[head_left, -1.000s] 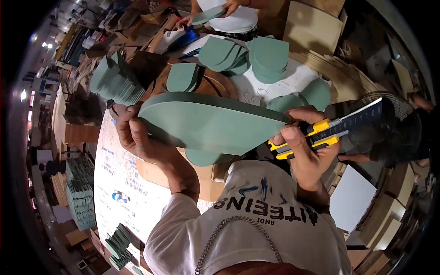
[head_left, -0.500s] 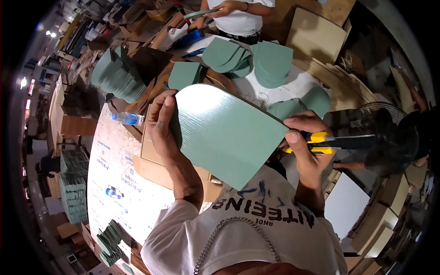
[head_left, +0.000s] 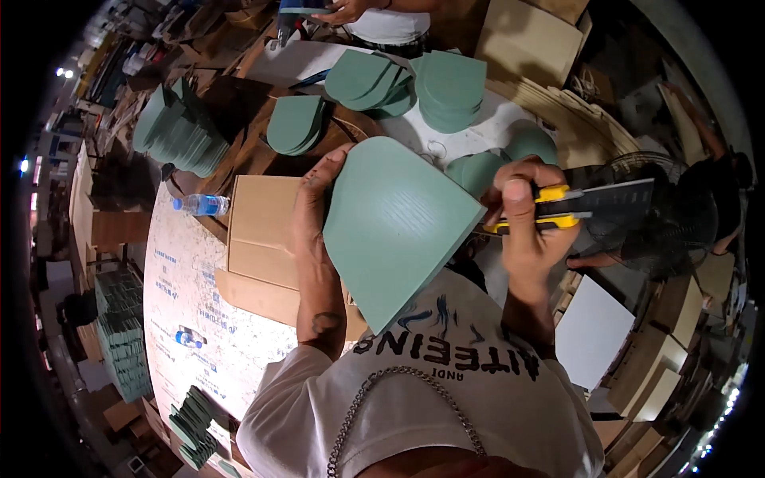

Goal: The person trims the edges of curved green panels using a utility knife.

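Left hand clamps the green, round-topped foam panel upright by its edge, steadying it, while right hand, fist closed, presses a yellow utility knife against its right edge.

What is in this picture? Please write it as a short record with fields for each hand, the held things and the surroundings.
Left hand: left hand grips the left edge of a green foam piece, held up and tilted.
Right hand: right hand holds a yellow utility knife at the piece's right corner.
Table: cardboard box, water bottle, stacks of green pieces.
Other person: a hand at the top edge.
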Available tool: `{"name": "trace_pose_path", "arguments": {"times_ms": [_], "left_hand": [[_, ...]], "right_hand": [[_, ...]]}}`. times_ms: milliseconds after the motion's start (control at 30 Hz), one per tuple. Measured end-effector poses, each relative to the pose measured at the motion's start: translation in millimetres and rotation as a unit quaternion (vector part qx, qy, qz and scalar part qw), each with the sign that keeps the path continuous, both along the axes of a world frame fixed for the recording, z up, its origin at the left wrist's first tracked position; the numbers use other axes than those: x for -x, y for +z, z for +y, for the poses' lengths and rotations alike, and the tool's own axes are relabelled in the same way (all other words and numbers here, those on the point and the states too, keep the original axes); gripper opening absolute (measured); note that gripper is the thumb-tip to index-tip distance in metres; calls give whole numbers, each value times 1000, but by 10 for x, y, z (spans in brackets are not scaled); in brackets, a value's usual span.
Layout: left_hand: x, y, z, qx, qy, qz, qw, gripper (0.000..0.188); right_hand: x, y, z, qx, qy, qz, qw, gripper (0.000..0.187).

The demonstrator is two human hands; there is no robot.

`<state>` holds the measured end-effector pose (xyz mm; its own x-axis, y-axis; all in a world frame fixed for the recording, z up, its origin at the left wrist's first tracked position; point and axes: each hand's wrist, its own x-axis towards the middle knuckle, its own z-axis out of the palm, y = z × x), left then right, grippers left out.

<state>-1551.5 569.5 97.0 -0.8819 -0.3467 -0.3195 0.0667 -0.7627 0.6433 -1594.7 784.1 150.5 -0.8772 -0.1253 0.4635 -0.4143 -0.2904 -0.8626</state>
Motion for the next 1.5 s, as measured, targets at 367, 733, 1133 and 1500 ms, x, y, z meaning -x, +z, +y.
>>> {"name": "trace_pose_path", "arguments": {"times_ms": [367,733,1133,1500], "left_hand": [[-10,-4,284,-126,-153,-43,979,28],[87,-907,405,-381,-532,73,752,61],[-593,-500,-27,77,-259,97,958,53],[-462,-116,270,185,-81,141,969,49]], "right_hand": [[11,-18,-17,75,71,-70,992,18],[85,137,201,-122,141,-116,976,23],[-35,389,304,-95,-2,-161,982,21],[-155,272,307,-67,26,-49,996,33]]}}
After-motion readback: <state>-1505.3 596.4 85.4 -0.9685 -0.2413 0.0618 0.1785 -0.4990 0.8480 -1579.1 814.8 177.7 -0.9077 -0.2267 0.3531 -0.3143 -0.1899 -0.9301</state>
